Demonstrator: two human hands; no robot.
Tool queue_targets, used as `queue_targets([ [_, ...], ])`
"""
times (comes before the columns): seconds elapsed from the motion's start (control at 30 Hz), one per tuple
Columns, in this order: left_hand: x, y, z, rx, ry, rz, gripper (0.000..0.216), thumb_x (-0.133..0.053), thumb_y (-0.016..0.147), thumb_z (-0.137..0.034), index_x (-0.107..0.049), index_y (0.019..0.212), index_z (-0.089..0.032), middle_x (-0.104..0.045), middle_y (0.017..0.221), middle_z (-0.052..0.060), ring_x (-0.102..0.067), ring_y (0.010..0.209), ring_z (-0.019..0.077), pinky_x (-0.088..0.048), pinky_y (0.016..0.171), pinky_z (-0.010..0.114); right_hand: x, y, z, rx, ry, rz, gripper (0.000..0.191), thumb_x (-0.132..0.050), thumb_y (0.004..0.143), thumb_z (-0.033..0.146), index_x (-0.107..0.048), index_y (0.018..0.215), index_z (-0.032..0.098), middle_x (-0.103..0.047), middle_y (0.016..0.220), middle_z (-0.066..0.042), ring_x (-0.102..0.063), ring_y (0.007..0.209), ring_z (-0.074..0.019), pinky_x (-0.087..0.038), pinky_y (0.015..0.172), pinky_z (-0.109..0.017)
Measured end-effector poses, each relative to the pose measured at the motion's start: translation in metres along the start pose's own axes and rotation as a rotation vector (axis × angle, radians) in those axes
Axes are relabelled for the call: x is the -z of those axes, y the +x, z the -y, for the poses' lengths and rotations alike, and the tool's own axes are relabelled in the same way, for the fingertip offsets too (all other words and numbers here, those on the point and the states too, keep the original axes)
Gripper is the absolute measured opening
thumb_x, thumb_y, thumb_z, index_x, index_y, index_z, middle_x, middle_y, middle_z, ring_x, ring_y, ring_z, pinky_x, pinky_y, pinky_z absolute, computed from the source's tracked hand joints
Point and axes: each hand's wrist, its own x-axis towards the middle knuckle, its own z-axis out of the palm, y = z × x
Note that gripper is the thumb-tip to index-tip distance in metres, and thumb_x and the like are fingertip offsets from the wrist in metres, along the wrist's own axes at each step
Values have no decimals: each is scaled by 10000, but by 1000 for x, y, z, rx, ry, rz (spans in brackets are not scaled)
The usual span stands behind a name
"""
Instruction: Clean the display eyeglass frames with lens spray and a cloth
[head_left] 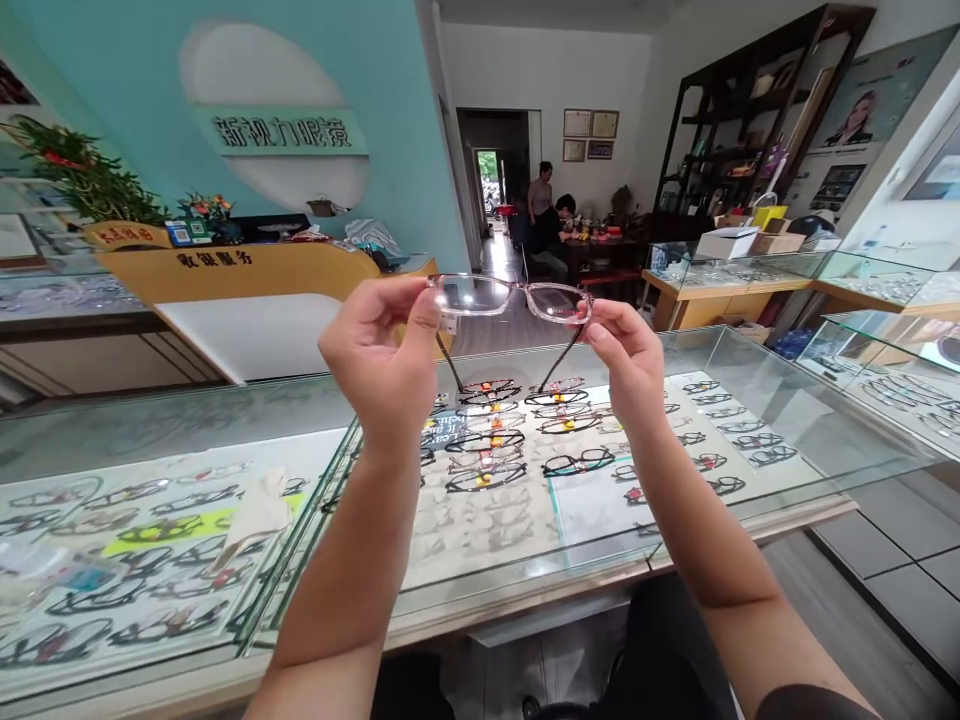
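The left hand (pixel 381 350) and right hand (pixel 636 360) are raised about level, their fingertips facing each other, well apart. Each pinches between thumb and index finger, the left thumb (pixel 421 330) tip just below its index fingertip, the right thumb (pixel 607 345) likewise. Below the fingers, 2 bare forearms (pixel 352 560) slant down and outward.

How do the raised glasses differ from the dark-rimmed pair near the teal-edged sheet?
Rims: the raised glasses have clear rims; the dark-rimmed pair does not.
Place: the raised glasses are up between the left grip and right grip; the dark-rimmed pair lies in the glass case.
Apparent size: the raised glasses look larger than the dark-rimmed pair.
Both have two framed eyepieces.
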Motion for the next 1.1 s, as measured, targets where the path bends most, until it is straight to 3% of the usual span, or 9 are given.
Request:
queue_targets([
  [0.23,9,4,-4,-7,13,-70,155,-892,959,-364,-835,1053,-255,-813,924,8,-748,843,171,-619,752,429,-22,24,40,284,-248,-71,165,-778,1016,424,-851,1127,328,-835,1016,-17,-769,940,-211,-632,904,-437],
  [0.5,15,6,0,-49,86,-139,142,-890,945,-299,-817,1066,-284,-813,990,5,-774,893,182,-622,804,390,-48,28,25,346,-261,-230,90,-836,982,367,-846,1061,325,-853,1030,-8,-815,944,-205,-700,878,-411],
  [0.63,13,0,2,-32,212,-105,83,-795,1014,-318,-788,1087,-280,-804,1002,18,-785,923,207,-639,851,421,-47,27,16,389,-301,-249,93,-811,1000,324,-849,1083,336,-864,1035,0,-822,930,-199,-709,860,-403],
  [0.8,12,-8,2,-33,296,58,166,-658,1047,-293,-758,1179,-288,-806,1125,39,-795,1000,223,-668,924,444,-39,30,13,411,-426,-263,110,-760,1032,353,-839,1101,321,-857,1053,-12,-822,963,-213,-712,899,-422],
  [1.1,7,-10,2,30,252,115,288,-824,976,-380,-724,1238,-317,-778,1223,30,-795,1116,237,-685,999,470,-37,33,6,426,-485,-240,151,-666,1090,362,-797,1154,321,-750,1092,-48,-738,1032,-237,-664,973,-483],
])
